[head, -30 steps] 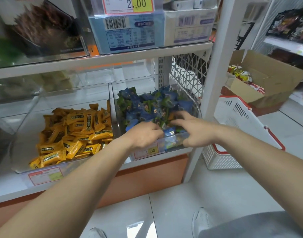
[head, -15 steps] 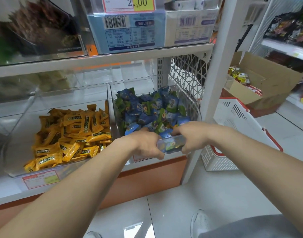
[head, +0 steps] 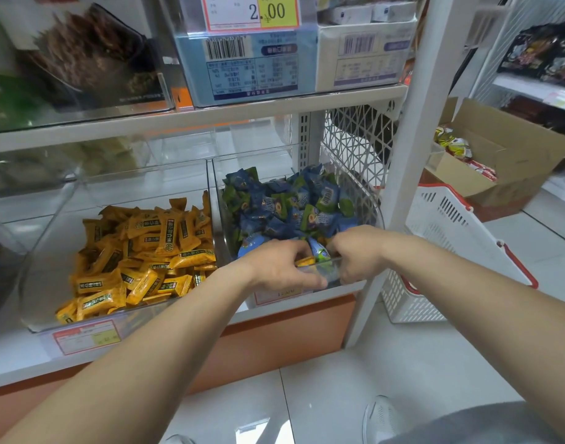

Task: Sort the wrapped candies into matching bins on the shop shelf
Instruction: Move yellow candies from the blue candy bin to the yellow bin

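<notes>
Two clear bins stand side by side on the lower shelf. The left bin (head: 47, 251) holds yellow wrapped candies (head: 146, 251). The right bin (head: 378, 213) holds blue and green wrapped candies (head: 290, 206). Both of my hands are at the right bin's front edge. My left hand (head: 278, 267) curls its fingers over a single yellow candy (head: 305, 261) lying among the blue ones, with the thumb below it. My right hand (head: 358, 251) dips its curled fingers into the front of the pile; what they hold is hidden.
A white shopping basket with red handles (head: 447, 225) sits on the floor at the right. Behind it is an open cardboard box (head: 505, 155) of snacks. A white shelf post (head: 399, 161) rises beside the right bin. Boxed goods fill the upper shelf (head: 210, 116).
Both hands have drawn back from the middle of the blue pile to the bin's front edge. A yellow candy now shows at my left fingertips.
</notes>
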### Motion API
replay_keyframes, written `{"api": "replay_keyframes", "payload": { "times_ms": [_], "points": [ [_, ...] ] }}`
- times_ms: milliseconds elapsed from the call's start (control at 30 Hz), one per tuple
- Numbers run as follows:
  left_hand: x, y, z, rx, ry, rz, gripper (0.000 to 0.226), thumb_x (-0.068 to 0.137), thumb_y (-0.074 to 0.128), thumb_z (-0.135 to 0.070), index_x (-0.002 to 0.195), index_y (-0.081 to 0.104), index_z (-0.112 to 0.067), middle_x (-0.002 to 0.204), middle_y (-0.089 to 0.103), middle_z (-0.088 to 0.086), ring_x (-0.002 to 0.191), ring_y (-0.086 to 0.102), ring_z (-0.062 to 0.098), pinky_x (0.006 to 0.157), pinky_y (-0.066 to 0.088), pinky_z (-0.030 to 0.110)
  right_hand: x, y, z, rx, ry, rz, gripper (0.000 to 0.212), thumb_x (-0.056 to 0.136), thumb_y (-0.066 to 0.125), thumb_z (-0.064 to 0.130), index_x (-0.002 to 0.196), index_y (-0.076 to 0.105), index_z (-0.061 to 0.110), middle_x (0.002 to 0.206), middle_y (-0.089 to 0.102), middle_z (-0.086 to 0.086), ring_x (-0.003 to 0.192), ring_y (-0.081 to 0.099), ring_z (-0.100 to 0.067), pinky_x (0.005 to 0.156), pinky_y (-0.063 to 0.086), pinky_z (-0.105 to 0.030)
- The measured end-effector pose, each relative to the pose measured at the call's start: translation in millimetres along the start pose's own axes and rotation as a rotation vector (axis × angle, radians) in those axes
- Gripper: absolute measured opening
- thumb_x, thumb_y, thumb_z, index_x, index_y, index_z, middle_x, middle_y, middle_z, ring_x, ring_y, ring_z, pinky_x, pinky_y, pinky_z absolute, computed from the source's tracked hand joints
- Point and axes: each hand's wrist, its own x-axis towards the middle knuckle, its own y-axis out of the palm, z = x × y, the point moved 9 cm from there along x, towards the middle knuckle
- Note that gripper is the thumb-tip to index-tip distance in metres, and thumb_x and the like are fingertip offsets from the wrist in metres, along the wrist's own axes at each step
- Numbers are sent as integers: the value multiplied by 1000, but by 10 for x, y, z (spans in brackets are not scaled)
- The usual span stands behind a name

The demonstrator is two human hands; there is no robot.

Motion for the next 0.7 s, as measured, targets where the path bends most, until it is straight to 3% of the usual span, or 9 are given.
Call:
{"api": "replay_keyframes", "payload": {
  "times_ms": [133, 200, 300, 400, 567, 633, 700],
  "points": [
    [-67, -162, -25, -138, 36, -121, 43, 80, 74, -55, 91, 62, -15, 73, 58, -5, 63, 49, 8, 56, 35, 25, -99, -122, 3, 244, -61, -98, 41, 76, 74, 27, 114, 60, 18, 95, 67, -1, 86, 63, -24, 73, 54, -37],
    [-118, -254, -19, -144, 36, -173, 39, 83, 73, -52, 90, 63, -15, 71, 58, -3, 60, 48, 6, 55, 35, 25, -140, -175, -16, 314, -73, -130, 44, 76, 78, 28, 115, 60, 17, 103, 67, -1, 94, 64, -23, 81, 55, -37],
    [-192, -392, 1, -167, 7, -255, 35, 88, 69, -48, 89, 63, -14, 70, 58, -3, 62, 51, 9, 57, 38, 28, -183, -243, -70, 432, -72, -166, 42, 78, 84, 28, 113, 63, 18, 104, 68, 1, 96, 65, -17, 85, 54, -31],
    [-242, -450, 35, -252, -38, -301, 27, 89, 69, -41, 99, 64, -16, 83, 69, 2, 77, 67, 16, 72, 54, 37, -223, -276, -117, 513, -59, -201, 42, 77, 86, 25, 114, 66, 18, 103, 70, 2, 96, 66, -14, 86, 54, -28],
    [-300, -476, 129, -168, -153, -381, 25, 89, 71, -34, 107, 62, -19, 87, 68, 1, 81, 67, 19, 70, 53, 33, -266, -159, 46, 861, -139, -37, 63, 90, 71, 6, 147, 45, 13, 116, 66, 6, 98, 65, 6, 81, 53, -14],
    [-314, -489, 117, -101, -153, -396, 21, 89, 70, -33, 104, 63, -19, 85, 66, -1, 79, 62, 18, 64, 45, 27, -281, -201, 82, 861, -173, -43, 54, 94, 64, 6, 145, 47, 14, 122, 63, 5, 104, 62, 6, 82, 50, -10],
    [-326, -475, 93, -71, -135, -387, 18, 88, 71, -34, 99, 64, -22, 84, 63, -5, 76, 60, 13, 58, 40, 23, -323, -309, 57, 623, -146, -129, 39, 95, 66, 28, 132, 60, 19, 116, 65, 7, 105, 63, -5, 80, 47, -10]
  ]
}}
